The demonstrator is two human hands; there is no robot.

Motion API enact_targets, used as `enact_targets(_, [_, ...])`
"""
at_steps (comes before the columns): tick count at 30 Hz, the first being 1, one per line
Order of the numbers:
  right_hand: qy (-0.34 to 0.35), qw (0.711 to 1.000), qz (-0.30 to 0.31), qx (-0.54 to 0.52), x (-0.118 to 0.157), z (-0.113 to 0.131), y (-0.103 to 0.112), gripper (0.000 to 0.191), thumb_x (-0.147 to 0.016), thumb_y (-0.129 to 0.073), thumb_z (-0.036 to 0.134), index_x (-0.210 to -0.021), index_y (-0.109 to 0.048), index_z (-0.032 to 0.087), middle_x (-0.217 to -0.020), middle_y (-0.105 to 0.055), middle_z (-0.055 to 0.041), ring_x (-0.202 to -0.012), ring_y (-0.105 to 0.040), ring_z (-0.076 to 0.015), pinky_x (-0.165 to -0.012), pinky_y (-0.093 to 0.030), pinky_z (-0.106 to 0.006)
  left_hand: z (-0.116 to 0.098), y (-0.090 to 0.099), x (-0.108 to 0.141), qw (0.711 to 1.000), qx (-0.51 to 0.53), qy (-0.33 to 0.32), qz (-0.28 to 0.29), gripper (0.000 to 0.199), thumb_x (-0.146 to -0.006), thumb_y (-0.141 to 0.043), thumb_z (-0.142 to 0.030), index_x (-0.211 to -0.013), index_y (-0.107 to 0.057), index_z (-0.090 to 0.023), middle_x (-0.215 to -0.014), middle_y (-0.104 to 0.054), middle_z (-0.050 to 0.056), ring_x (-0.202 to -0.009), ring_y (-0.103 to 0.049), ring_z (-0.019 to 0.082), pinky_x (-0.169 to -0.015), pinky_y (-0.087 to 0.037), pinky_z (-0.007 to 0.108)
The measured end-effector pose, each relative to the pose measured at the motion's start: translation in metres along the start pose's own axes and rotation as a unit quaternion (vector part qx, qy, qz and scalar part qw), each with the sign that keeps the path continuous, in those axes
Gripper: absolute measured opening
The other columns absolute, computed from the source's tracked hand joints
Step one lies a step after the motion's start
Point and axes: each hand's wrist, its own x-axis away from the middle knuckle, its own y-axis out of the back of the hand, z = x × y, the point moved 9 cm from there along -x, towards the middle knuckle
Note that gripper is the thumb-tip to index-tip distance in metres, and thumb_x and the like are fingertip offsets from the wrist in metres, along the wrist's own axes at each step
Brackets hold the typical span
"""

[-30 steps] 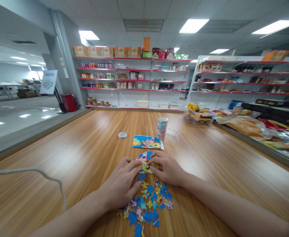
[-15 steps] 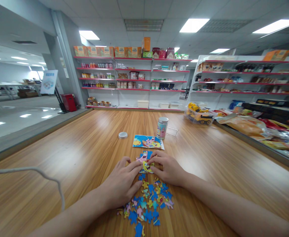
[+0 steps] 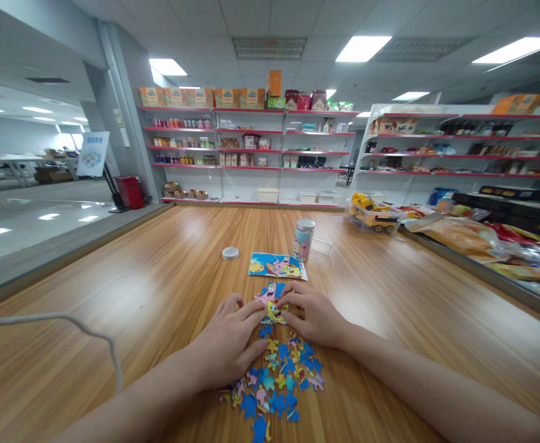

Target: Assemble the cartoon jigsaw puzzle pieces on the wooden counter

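A partly joined jigsaw puzzle (image 3: 274,312) with yellow and pink cartoon figures lies flat on the table between both hands. From the left, my left hand (image 3: 230,341) rests its outstretched fingertips on the puzzle's edge, thumb spread apart over the loose pieces. My right hand (image 3: 313,312) has its thumb and bent forefinger on the puzzle's right side, gripping it there; the fingers cover part of the picture. Loose puzzle pieces (image 3: 278,403), mostly blue, are scattered nearer me. Just beyond the puzzle lies a picture card (image 3: 277,266) with similar figures.
A printed tin (image 3: 303,240) stands at the card's right corner, and a round lid (image 3: 230,253) lies to the left. A clear box of toy trucks (image 3: 372,215) sits at the far right. A grey cable (image 3: 80,323) crosses the left side. Stocked shelves (image 3: 251,132) stand behind.
My left thumb has shifted very slightly to the right. Otherwise both hands and the puzzle stay in place.
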Motion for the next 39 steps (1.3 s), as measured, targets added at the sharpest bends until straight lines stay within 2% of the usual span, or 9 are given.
enact_targets(7, [0.004,1.000,-0.004,-0.004,0.000,0.001,0.000,0.019,-0.084,-0.061,0.016,-0.099,-0.071,0.023,-0.101,-0.061,-0.0049,-0.095,-0.060,-0.0191,-0.087,-0.050,-0.034,-0.003,0.005,0.002,1.000,0.003,0.001,-0.017,0.042,-0.095,-0.053,-0.040,-0.134,-0.054,-0.024,-0.139,-0.048,0.006,-0.114,-0.042,0.031,-0.103,-0.039,0.049])
enact_targets(13, [0.012,1.000,-0.007,-0.011,0.000,0.002,0.001,0.019,-0.085,-0.060,0.015,-0.099,-0.071,0.022,-0.102,-0.061,-0.0056,-0.093,-0.061,-0.0189,-0.086,-0.051,-0.034,0.000,0.004,0.003,1.000,-0.002,0.007,-0.023,0.048,-0.092,-0.057,-0.042,-0.138,-0.050,-0.029,-0.151,-0.034,0.006,-0.127,-0.035,0.035,-0.108,-0.034,0.055])
enact_targets(19, [0.011,1.000,-0.005,-0.006,0.000,0.002,0.001,0.019,-0.085,-0.061,0.016,-0.100,-0.070,0.022,-0.101,-0.061,-0.0057,-0.093,-0.060,-0.0195,-0.087,-0.051,-0.035,0.001,-0.004,0.002,1.000,0.009,0.015,0.009,0.056,-0.093,-0.055,-0.042,-0.144,-0.043,-0.023,-0.151,-0.040,0.006,-0.128,-0.035,0.036,-0.109,-0.032,0.056])
enact_targets(23, [0.007,1.000,0.001,-0.009,0.000,0.001,0.000,0.020,-0.085,-0.060,0.016,-0.101,-0.070,0.022,-0.101,-0.061,-0.0053,-0.093,-0.060,-0.0191,-0.087,-0.051,-0.035,0.001,-0.002,0.001,1.000,0.014,0.012,0.010,0.055,-0.091,-0.058,-0.043,-0.141,-0.047,-0.022,-0.148,-0.042,0.006,-0.124,-0.039,0.035,-0.107,-0.035,0.055])
enact_targets(39, [0.005,1.000,-0.001,-0.006,-0.001,0.001,0.001,0.019,-0.084,-0.061,0.016,-0.100,-0.070,0.023,-0.099,-0.062,-0.0053,-0.093,-0.060,-0.0194,-0.087,-0.051,-0.034,0.002,-0.001,0.001,1.000,0.024,0.012,0.014,0.055,-0.093,-0.055,-0.045,-0.143,-0.045,-0.023,-0.150,-0.041,0.007,-0.126,-0.038,0.035,-0.107,-0.033,0.055])
